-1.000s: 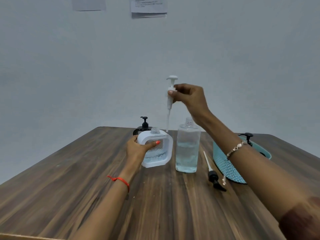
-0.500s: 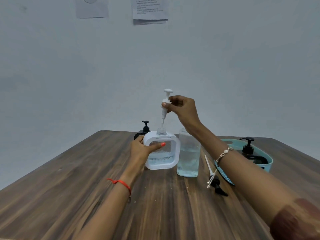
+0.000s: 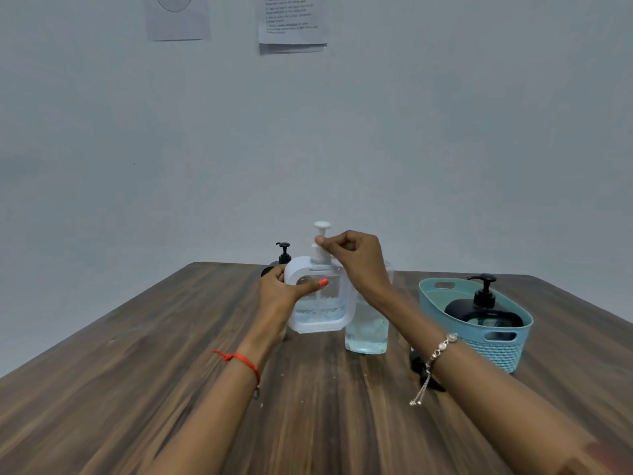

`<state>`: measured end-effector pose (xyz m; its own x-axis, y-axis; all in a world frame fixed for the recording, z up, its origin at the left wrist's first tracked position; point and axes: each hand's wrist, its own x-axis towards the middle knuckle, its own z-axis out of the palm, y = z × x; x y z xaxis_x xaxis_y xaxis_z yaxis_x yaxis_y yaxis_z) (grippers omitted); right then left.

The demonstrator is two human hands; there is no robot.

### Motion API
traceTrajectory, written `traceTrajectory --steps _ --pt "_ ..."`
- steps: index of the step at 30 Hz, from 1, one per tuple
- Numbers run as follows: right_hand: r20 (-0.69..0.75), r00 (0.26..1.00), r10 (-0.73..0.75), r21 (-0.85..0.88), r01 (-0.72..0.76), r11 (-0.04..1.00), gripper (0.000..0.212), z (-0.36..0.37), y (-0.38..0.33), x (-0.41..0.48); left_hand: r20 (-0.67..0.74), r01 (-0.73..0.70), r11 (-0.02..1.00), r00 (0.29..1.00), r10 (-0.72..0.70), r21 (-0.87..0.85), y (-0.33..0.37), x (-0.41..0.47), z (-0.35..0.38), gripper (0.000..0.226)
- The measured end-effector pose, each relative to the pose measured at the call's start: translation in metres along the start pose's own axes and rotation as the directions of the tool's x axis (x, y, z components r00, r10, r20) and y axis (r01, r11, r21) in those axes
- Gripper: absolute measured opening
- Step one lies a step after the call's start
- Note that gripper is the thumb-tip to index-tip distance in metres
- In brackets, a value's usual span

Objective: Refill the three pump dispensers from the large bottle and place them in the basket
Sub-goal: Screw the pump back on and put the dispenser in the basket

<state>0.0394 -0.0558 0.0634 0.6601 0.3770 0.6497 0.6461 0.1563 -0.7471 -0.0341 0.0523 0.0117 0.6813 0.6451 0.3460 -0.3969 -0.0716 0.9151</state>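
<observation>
Left hand (image 3: 279, 296) grips white dispenser (image 3: 322, 303); right hand (image 3: 356, 258) pinches its pump (image 3: 321, 243) at neck.

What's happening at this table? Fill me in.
A person is refilling pump dispensers. The left hand steadies the white square dispenser on the wooden table while the right hand fits its white pump into the neck. One black dispenser already sits in the teal basket; another black dispenser waits behind. The clear bottle stands uncapped.
</observation>
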Motion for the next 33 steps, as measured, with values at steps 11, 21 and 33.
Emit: traceTrajectory --steps 11,21,33 --pt "0.129 0.984 0.123 0.053 -0.13 0.99 0.021 -0.016 0.001 0.002 0.001 0.051 0.992 0.999 -0.051 -0.112 -0.002 -0.001 0.01 0.04" --pt "0.206 0.971 0.121 0.016 -0.127 0.992 0.021 -0.023 0.003 0.007 0.016 0.045 0.993 0.999 -0.044 -0.108 -0.001 -0.002 0.01 0.034" --pt "0.398 0.897 0.192 -0.049 -0.188 0.981 0.015 -0.029 0.0 0.01 0.061 0.04 0.995 0.998 -0.035 -0.096 0.001 -0.005 0.009 0.034"
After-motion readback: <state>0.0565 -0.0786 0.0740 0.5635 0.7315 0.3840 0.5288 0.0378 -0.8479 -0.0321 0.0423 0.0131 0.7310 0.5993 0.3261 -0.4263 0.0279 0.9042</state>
